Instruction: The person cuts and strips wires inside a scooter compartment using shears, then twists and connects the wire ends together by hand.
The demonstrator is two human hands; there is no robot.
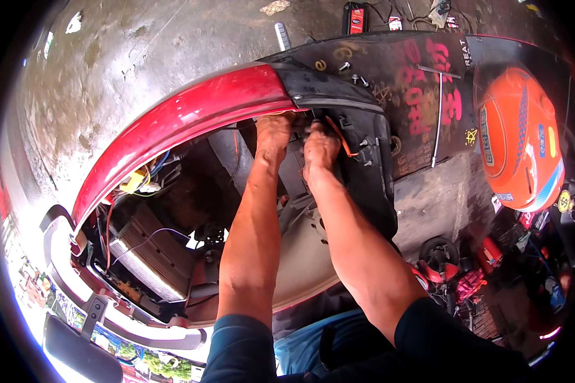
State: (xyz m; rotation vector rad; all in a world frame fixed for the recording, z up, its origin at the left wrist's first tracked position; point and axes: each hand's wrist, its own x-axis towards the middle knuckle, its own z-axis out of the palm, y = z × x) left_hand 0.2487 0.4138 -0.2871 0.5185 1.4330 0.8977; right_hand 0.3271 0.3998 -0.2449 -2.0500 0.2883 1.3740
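Both my arms reach into the opening of a vehicle body, below the inner edge of a curved red panel (191, 102) that meets a black plastic panel (329, 89). My left hand (275, 135) is at the red panel's lower edge, its fingers tucked underneath and hidden. Beside it, my right hand (321, 145) is curled, with dark, blurred fingers close to the joint between the panels. Whatever it grips is too small or hidden to make out. An orange strip-like piece (342, 136) lies just right of that hand. Several bolts (364, 152) sit on the black inner part nearby.
A T-handle wrench (438, 115) and loose bolts (354, 78) lie on the dark marked surface at right. Beyond is an orange helmet (517, 140). Inside the opening are a radiator (150, 252) and a yellow connector (134, 182) with wires. A mirror (83, 348) juts out lower left.
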